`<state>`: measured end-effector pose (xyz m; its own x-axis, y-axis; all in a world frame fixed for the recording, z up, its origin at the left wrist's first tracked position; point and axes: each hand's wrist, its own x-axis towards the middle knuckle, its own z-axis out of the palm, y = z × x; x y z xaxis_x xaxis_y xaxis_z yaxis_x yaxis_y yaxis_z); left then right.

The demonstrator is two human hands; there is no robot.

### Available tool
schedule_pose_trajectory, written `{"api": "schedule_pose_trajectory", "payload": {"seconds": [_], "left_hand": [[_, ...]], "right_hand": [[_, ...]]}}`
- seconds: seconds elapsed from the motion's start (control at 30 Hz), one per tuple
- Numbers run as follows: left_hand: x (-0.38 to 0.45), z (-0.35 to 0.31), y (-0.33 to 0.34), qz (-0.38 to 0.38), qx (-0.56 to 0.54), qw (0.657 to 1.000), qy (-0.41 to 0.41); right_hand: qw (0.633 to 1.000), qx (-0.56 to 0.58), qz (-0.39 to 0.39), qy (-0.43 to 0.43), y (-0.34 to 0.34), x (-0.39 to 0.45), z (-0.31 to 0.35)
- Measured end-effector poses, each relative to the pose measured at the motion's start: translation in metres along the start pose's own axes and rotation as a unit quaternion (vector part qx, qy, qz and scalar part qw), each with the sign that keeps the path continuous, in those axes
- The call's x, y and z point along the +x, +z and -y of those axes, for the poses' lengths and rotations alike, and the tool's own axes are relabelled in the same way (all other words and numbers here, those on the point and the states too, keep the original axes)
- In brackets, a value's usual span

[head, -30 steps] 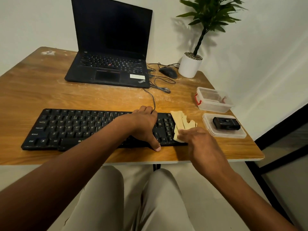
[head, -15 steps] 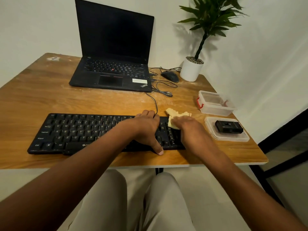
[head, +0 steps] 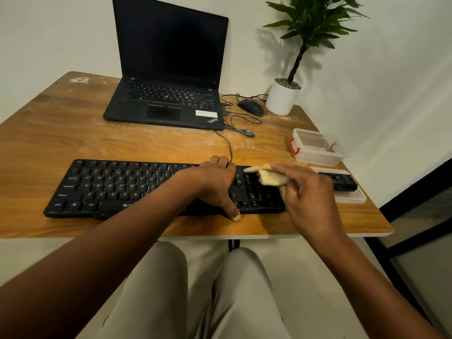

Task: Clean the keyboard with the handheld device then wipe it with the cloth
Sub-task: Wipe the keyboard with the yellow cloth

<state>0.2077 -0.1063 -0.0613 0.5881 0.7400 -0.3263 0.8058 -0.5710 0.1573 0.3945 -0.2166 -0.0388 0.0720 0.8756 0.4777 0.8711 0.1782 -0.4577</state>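
Note:
A black keyboard [head: 117, 187] lies along the near side of the wooden table [head: 73, 143]. My left hand [head: 215, 182] rests on its right-middle part, fingers over the far edge and thumb on the table at the near edge, holding it in place. My right hand [head: 305, 194] pinches a crumpled yellow cloth [head: 269, 177], lifted just over the keyboard's right end. The black handheld device [head: 341, 183] lies on a clear lid [head: 352, 198] to the right of the keyboard, partly hidden by my right hand.
An open black laptop [head: 168, 104] stands at the back, with a black mouse [head: 252, 107] and loose cables beside it. A white plant pot [head: 282, 97] fills the far right corner. A clear plastic box [head: 318, 149] sits near the right edge.
My right hand has raised the cloth off the keys and drawn it rightward over the keyboard's right end. The left hand stays planted on the keyboard. The head camera has shifted closer.

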Motion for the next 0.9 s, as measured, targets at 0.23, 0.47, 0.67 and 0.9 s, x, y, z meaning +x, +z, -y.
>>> {"api": "schedule_pose_trajectory", "payload": {"seconds": [0.23, 0.47, 0.67, 0.9], "left_hand": [[0.001, -0.001, 0.0, 0.001, 0.01, 1.0, -0.004], [0.0, 0.001, -0.001, 0.008, 0.004, 1.0, -0.001], [0.001, 0.0, 0.0, 0.007, 0.001, 1.0, 0.001], [0.001, -0.001, 0.0, 0.007, 0.012, 1.0, -0.007]], "right_hand": [[0.972, -0.075, 0.178, -0.137, 0.054, -0.018, -0.025], [0.973, -0.153, 0.144, -0.096, 0.018, -0.023, -0.062], [0.998, -0.051, 0.025, 0.03, 0.008, 0.004, -0.057], [0.994, -0.017, 0.082, -0.065, 0.053, 0.023, -0.014]]}}
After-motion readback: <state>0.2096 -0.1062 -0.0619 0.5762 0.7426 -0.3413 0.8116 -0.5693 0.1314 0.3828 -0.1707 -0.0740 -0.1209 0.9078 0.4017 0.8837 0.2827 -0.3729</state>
